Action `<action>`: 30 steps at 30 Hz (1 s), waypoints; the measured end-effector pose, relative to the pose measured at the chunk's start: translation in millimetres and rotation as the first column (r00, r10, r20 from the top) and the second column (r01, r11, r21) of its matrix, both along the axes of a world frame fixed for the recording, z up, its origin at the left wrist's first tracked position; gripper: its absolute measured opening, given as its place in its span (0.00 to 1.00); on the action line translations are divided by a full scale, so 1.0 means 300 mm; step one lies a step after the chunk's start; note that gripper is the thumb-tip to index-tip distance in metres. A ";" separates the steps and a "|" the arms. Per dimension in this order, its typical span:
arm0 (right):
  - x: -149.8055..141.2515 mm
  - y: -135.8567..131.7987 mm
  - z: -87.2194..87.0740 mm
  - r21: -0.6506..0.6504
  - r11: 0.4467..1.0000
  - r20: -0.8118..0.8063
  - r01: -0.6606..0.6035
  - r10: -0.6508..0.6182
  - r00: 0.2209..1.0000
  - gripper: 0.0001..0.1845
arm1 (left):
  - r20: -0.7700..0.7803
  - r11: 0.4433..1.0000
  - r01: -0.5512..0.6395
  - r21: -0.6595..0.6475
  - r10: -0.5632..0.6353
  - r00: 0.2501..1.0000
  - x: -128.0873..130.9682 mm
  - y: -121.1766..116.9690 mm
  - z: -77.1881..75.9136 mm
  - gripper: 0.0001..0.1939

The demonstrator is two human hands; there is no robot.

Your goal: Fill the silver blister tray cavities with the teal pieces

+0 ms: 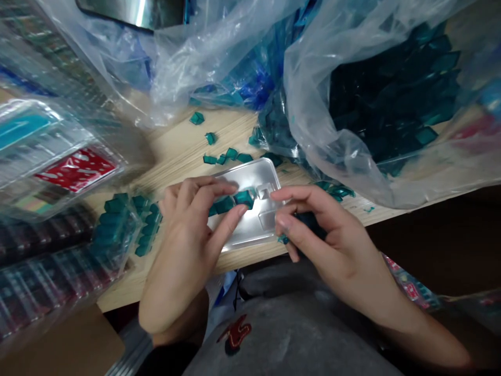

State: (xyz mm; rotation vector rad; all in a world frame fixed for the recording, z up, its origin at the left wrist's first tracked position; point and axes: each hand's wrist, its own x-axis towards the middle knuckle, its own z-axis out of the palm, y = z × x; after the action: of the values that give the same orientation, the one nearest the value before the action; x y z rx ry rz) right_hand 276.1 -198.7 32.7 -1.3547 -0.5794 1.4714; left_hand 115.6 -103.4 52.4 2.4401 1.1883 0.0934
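A shallow clear plastic tray (pixel 238 235) with rounded corners lies near the table's front edge. In it a row of teal translucent plastic pieces (pixel 245 199) runs under my left hand (pixel 191 219), whose thumb and forefinger close around the piece at the row's right end. Clear square pockets show at the tray's right. Beside that end, my right hand (pixel 324 224) is curled, its forefinger stretched toward the pockets. Dark teal pieces (pixel 311 223) are partly visible in its palm, and a small teal bit (pixel 282 238) shows under its thumb.
Loose teal pieces (pixel 230 154) lie behind the tray. A large clear bag (pixel 352 156) full of teal pieces stands at the right. Packed teal rows (pixel 113 224) and stacked clear packages (pixel 58 156) crowd the left. A dark glossy screen-like object (pixel 136 13) is at the back.
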 end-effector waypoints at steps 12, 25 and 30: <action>0.011 -0.014 -0.026 0.066 0.996 -0.508 0.054 -0.013 0.861 0.21 | 0.105 0.989 0.019 0.149 -0.035 0.994 -0.002 -0.011 -0.016 0.11; -0.012 0.020 0.024 -0.065 0.992 -0.707 0.105 -0.120 0.697 0.14 | 0.087 0.928 0.221 0.300 -0.257 0.962 0.038 -0.113 0.040 0.15; -0.021 0.032 0.035 -0.093 0.981 -0.758 0.168 -0.179 0.627 0.13 | 0.189 0.916 0.179 0.359 -0.259 0.947 0.025 -0.116 0.029 0.12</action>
State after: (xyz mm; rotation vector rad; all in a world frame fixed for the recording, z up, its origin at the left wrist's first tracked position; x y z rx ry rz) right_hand 269.9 -189.0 43.1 -0.6368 0.1254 1.7061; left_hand 123.0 -138.3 61.0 2.7463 0.8416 0.5440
